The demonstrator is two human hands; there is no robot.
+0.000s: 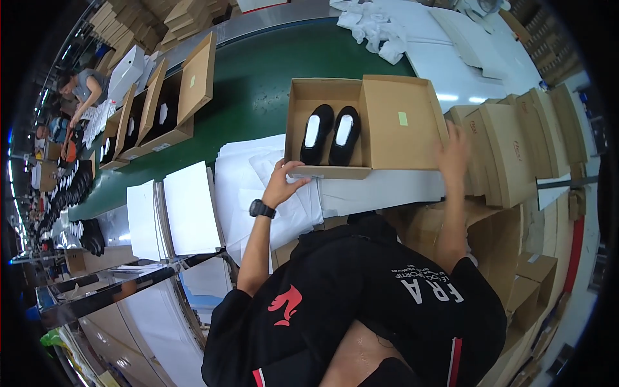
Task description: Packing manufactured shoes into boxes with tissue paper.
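Workshop: shoe rows, stacked boxes

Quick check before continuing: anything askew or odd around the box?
Two spots look untidy: a crumpled white heap beyond the open box, and rumpled white sheets beside the box, unlike the neat stacks farther left.

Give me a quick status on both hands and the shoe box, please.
Left hand at near left corner of open box; right hand at right edge of its lid. Black shoes inside, side by side. No obstruction visible over them.
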